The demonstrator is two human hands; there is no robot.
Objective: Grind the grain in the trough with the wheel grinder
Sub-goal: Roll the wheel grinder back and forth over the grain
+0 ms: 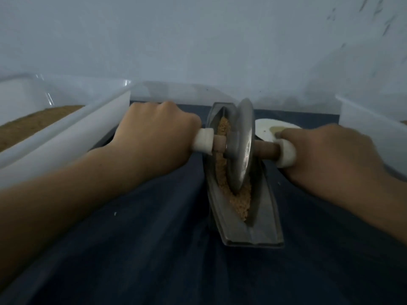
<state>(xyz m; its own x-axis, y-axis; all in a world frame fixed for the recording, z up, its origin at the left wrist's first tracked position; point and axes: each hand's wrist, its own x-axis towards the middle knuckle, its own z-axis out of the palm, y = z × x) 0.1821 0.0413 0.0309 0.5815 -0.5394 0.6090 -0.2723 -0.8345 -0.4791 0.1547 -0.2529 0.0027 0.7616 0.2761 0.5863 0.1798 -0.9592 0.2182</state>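
The left hand (154, 130) and the right hand (330, 157) each grip one end of the handle (266, 150) running through the metal wheel (241, 146). The wheel stands on edge in the narrow metal trough (262, 221), which lies on a dark blue cloth (154, 249). Tan grain (241, 205) lies along the trough, around the wheel's lower rim.

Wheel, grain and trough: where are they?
Wheel (240, 148): head view, on the metal disc's flat face.
Grain (241, 203): head view, on the tan heap near the wheel's bottom edge.
Trough (265, 221): head view, on its bare right wall.
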